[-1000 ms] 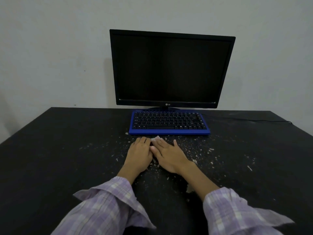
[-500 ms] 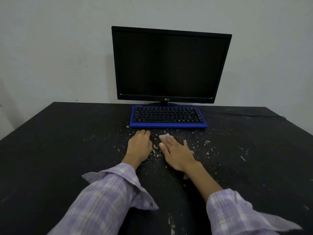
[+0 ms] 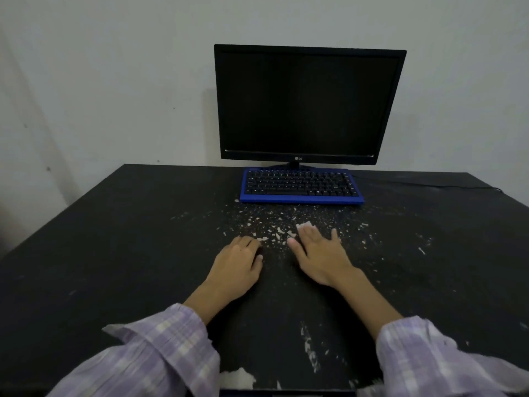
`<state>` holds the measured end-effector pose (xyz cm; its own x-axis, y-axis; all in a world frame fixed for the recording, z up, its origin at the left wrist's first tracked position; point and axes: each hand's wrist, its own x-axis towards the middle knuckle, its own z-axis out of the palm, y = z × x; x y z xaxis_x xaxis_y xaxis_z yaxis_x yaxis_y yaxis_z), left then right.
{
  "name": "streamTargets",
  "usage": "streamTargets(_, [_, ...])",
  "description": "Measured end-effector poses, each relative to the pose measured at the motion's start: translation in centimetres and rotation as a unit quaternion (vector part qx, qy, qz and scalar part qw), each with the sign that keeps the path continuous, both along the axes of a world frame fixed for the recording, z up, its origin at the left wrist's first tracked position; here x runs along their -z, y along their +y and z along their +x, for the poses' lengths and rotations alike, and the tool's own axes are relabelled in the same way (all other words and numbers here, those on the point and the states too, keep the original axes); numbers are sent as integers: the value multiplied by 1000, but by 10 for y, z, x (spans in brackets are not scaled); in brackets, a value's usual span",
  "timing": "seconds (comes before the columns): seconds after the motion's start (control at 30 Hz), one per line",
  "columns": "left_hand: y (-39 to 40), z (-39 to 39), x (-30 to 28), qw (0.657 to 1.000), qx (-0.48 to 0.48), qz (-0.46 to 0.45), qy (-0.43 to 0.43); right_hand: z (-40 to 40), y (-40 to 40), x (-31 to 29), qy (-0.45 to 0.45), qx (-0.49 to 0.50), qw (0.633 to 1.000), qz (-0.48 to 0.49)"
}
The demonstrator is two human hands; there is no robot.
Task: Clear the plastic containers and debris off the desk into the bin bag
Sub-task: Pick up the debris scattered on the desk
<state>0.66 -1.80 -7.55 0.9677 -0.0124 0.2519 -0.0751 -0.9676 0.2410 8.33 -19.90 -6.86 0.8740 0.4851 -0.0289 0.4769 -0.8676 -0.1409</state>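
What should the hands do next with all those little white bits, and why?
Probably sweep inward: the left hand and right hand lie apart on the desk with white crumbs scattered between and beyond them, so cupping them into one pile looks sensible.

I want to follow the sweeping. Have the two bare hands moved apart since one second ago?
Yes. The left hand and right hand, which were touching, now lie apart and farther from the blue keyboard, toward the person.
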Motion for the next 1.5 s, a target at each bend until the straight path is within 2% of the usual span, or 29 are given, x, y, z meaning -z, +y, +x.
streamTargets(0.2, [-2, -12, 7, 1000, -2, 0, -15, -64, -9, 7, 8, -129, 991, 42])
streamTargets(0.4, [-6, -24, 8, 1000, -2, 6, -15, -67, -20, 5, 5, -36, 998, 49])
streamTargets(0.57, [-3, -52, 12, 1000, 11, 6, -15, -103, -8, 11, 14, -102, 992, 68])
streamTargets(0.73, [-2, -62, 15, 999, 17, 0, -40, -110, 3, 2, 33, -85, 993, 78])
streamTargets(0.83, [-3, -63, 13, 999, 20, -5, -41, -135, 14, 5, 29, -129, 988, 75])
streamTargets(0.97, [-3, -65, 13, 999, 18, -9, -46, -165, -17, 8, 52, -179, 980, 70])
streamTargets(1.1, [-4, -65, 12, 999, 14, -2, -44, -154, -58, 8, 21, -93, 994, 54])
streamTargets(1.23, [-12, -67, 18, 999, -9, 8, -53, -149, -47, 10, 2, -28, 997, 72])
streamTargets(1.37, [-16, -71, 22, 997, -10, 34, -67, -175, -19, 10, 29, -97, 991, 84])
streamTargets(1.5, [-15, -73, 21, 997, -8, 35, -72, -185, -44, 10, 49, -124, 988, 72])
